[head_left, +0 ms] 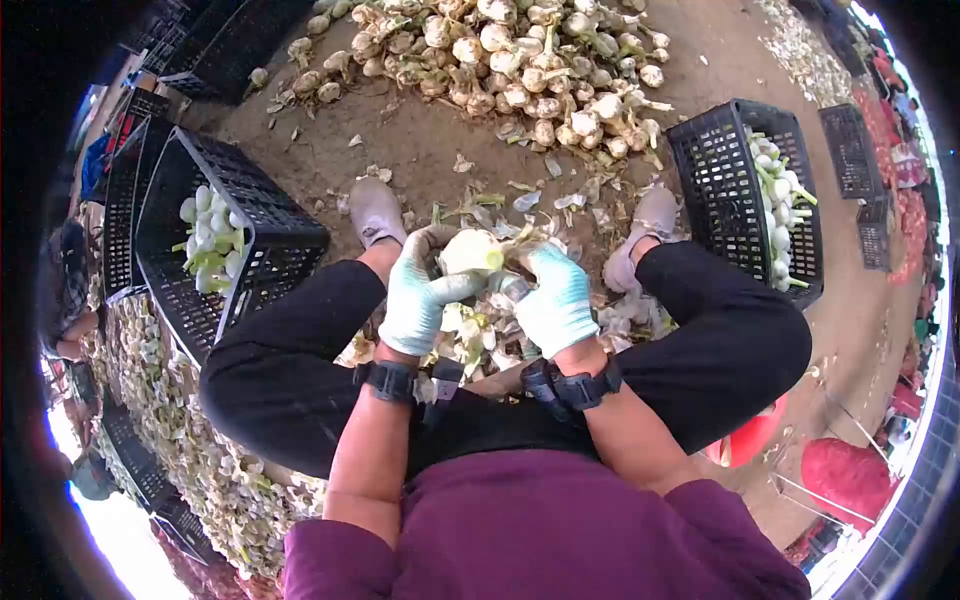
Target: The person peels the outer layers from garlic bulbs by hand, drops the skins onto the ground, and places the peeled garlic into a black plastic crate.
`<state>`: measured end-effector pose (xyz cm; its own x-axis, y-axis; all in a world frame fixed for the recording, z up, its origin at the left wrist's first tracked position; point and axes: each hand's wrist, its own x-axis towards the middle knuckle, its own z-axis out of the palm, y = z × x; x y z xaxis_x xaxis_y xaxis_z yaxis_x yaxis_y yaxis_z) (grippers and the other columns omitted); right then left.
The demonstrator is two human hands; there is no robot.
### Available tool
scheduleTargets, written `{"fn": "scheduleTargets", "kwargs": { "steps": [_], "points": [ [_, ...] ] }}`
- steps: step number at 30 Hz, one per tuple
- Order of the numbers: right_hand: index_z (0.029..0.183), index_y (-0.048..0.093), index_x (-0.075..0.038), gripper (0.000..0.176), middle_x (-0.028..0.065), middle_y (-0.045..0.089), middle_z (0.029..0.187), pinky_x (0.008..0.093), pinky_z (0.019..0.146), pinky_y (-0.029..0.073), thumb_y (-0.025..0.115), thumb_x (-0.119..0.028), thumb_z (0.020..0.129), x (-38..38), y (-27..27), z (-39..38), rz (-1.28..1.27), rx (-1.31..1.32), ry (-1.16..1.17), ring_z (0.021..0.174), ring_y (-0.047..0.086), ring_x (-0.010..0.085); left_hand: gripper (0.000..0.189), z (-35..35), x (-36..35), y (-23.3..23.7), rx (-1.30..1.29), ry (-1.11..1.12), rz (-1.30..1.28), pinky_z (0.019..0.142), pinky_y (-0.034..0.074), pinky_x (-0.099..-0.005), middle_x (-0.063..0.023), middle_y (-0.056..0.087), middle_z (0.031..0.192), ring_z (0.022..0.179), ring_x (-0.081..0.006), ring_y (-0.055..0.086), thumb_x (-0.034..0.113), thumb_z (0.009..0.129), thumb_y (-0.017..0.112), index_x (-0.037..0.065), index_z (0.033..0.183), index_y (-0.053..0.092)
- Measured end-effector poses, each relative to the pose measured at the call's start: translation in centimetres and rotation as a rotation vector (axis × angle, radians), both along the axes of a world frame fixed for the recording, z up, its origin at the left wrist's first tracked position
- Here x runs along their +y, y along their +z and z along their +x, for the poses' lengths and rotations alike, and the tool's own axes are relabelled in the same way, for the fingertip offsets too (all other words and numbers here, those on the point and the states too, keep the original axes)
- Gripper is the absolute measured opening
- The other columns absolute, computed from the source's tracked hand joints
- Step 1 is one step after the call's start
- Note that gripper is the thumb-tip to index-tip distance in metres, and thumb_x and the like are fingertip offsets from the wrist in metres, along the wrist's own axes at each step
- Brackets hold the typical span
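Note:
My left hand, in a pale blue and grey glove, is closed around a white onion with a cut greenish end turned to the right. My right hand, gloved alike, is right beside that end. Its fingers are pinched on a strip of dry onion skin between the hands. Below them, loose peelings cover the ground between my shoes.
A heap of unpeeled onions lies ahead on the dirt floor. Black crates with peeled onions stand at my left and right. Peelings spread along the left, with a person beyond. A red sack is at lower right.

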<state>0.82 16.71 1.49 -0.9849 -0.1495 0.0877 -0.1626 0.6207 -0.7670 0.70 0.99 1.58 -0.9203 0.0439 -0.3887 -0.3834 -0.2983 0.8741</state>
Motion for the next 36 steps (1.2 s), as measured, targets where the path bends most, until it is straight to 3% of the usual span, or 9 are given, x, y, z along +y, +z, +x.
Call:
{"fn": "scheduleTargets", "kwargs": {
  "steps": [7,12,17,19,22,29,32,33,36],
  "points": [
    [0.074,0.055,0.002,0.010,0.0115,0.055,0.072,0.0284,0.057,0.043,0.056,-0.001,0.065,-0.4,-0.6,-0.2,-0.100,0.021,-0.063,0.065,0.054,0.0227,0.060,0.0,-0.5,0.5,0.009,-0.089,-0.122,0.068,0.047,-0.0256,-0.0103,0.054,0.094,0.081,-0.0160,0.055,0.008,0.057,0.069,-0.004,0.109,0.041],
    [0.087,0.053,0.000,0.019,0.0092,0.057,0.074,0.0287,0.063,0.043,0.048,0.003,0.068,1.8,-4.4,-1.7,0.119,-0.078,-0.305,0.068,0.054,0.0196,0.061,0.5,-1.1,-0.9,-0.158,-0.204,0.365,0.056,0.049,-0.0244,-0.0125,0.055,0.094,0.077,-0.0187,0.058,0.010,0.059,0.066,-0.006,0.112,0.039],
    [0.096,0.058,-0.001,0.026,0.0125,0.059,0.095,0.0279,0.069,0.043,0.052,-0.002,0.071,2.9,-0.5,-2.0,-0.737,-0.330,-0.201,0.079,0.055,0.0177,0.064,0.2,-1.2,-0.3,-0.205,-0.145,0.619,0.058,0.048,-0.0228,-0.0134,0.055,0.101,0.081,-0.0184,0.058,0.012,0.060,0.064,-0.005,0.116,0.039],
    [0.098,0.058,0.000,0.023,0.0065,0.061,0.077,0.0220,0.066,0.045,0.057,-0.008,0.076,2.9,2.4,-1.8,-0.320,-0.452,0.192,0.074,0.056,0.0110,0.066,-0.2,-1.8,-1.0,-0.176,-0.264,0.620,0.070,0.047,-0.0251,-0.0145,0.053,0.106,0.089,-0.0203,0.056,0.013,0.060,0.064,-0.005,0.118,0.037],
    [0.090,0.059,0.001,0.018,0.0059,0.061,0.076,0.0222,0.060,0.044,0.059,-0.009,0.074,2.2,-0.5,-0.5,-0.314,-0.443,0.004,0.068,0.055,0.0098,0.061,-0.1,-1.7,-1.6,-0.149,-0.171,0.570,0.086,0.041,-0.0323,-0.0149,0.051,0.108,0.096,-0.0232,0.053,0.009,0.063,0.062,-0.006,0.117,0.037],
    [0.077,0.056,-0.002,0.010,0.0145,0.055,0.066,0.0316,0.056,0.043,0.055,-0.003,0.068,-1.4,1.5,0.8,-0.225,0.042,0.056,0.059,0.053,0.0282,0.043,0.1,0.3,-4.0,-0.221,0.198,0.648,0.082,0.042,-0.0338,-0.0121,0.052,0.106,0.096,-0.0238,0.050,0.026,0.080,0.052,0.000,0.113,0.043],
    [0.082,0.058,-0.004,0.012,0.0129,0.059,0.070,0.0320,0.057,0.045,0.056,-0.008,0.070,0.2,-2.2,-0.6,-0.348,-0.614,-0.428,0.064,0.057,0.0256,0.041,0.4,-0.5,-3.2,-0.108,0.143,0.592,0.079,0.044,-0.0360,-0.0112,0.054,0.103,0.092,-0.0234,0.053,0.033,0.082,0.048,0.000,0.107,0.047],
    [0.086,0.059,-0.005,0.017,0.0140,0.061,0.077,0.0335,0.063,0.046,0.057,-0.012,0.070,2.1,-3.0,-1.8,0.146,-0.572,-0.359,0.070,0.058,0.0283,0.040,0.4,-0.8,-2.2,-0.071,0.092,0.617,0.078,0.045,-0.0369,-0.0114,0.054,0.102,0.091,-0.0236,0.054,0.033,0.082,0.049,0.000,0.106,0.048],
    [0.094,0.056,-0.001,0.022,0.0164,0.059,0.088,0.0307,0.068,0.045,0.055,-0.007,0.073,3.3,-3.8,-2.6,0.198,-0.260,-0.188,0.077,0.058,0.0259,0.042,0.1,-1.6,-1.5,-0.115,0.200,0.644,0.077,0.046,-0.0384,-0.0151,0.054,0.100,0.091,-0.0271,0.054,0.034,0.081,0.049,-0.002,0.104,0.048]
  ]
}}
